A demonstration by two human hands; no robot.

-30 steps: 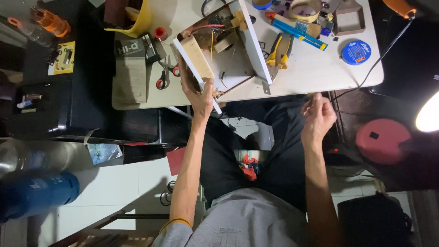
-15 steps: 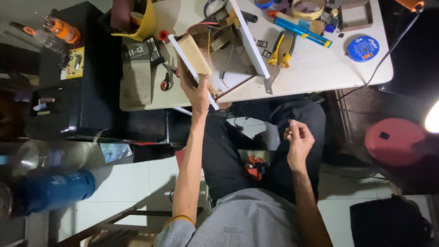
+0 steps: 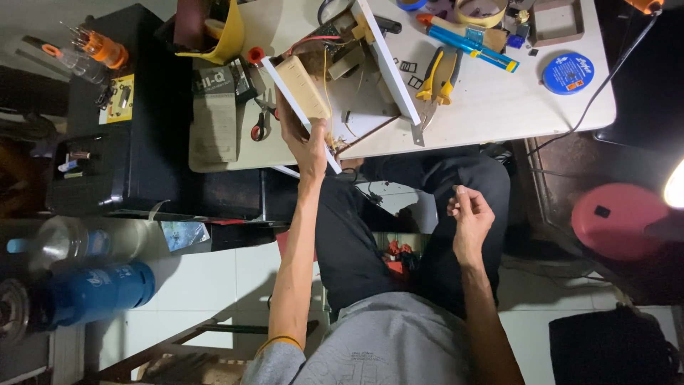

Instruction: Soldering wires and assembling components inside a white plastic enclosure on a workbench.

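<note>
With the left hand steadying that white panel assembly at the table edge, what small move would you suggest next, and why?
Probably bring the right hand up to the white panel assembly. The left hand grips its near edge alone, while the right hand hangs loosely closed above the lap, away from the table. Whether it pinches a small part is too small to tell.

Left hand [image 3: 308, 146] grips a white-framed wooden model [image 3: 335, 85] at the edge of a cluttered worktable [image 3: 499, 107]; right hand [image 3: 469, 219] hangs loosely curled above the lap, beside yellow-handled pliers [image 3: 436, 75]
</note>
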